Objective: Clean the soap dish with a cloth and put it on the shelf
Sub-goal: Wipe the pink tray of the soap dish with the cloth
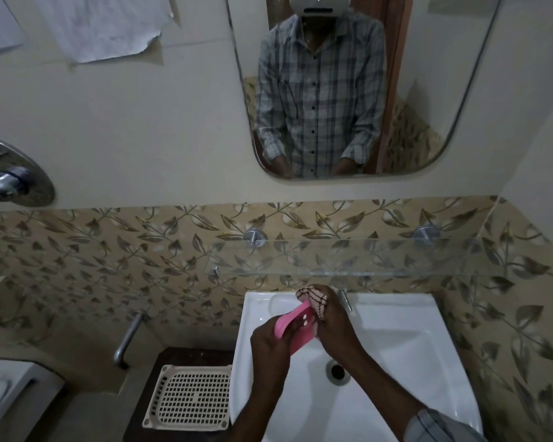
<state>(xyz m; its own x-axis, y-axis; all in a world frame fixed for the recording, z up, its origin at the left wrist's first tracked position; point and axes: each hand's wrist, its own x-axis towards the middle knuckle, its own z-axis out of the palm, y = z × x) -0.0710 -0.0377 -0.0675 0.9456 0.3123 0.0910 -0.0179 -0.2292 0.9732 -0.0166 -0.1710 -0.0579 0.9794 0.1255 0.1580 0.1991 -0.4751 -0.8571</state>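
A pink soap dish (297, 327) is held tilted over the white sink (396, 339). My left hand (270, 342) grips its lower left end. My right hand (332, 320) holds a pale patterned cloth (313, 301) bunched against the dish's upper right end. Above the sink, a glass shelf (348, 260) is fixed to the tiled wall on two metal pegs; nothing lies on it. My fingers hide part of the dish.
A sink tap (345, 299) stands behind my right hand, and the drain (337, 371) lies below the hands. A cream perforated tray (190, 397) sits on a dark stand to the left. A metal wall tap (128, 339) and a shower mixer (10, 177) are further left. A mirror (348, 90) hangs above.
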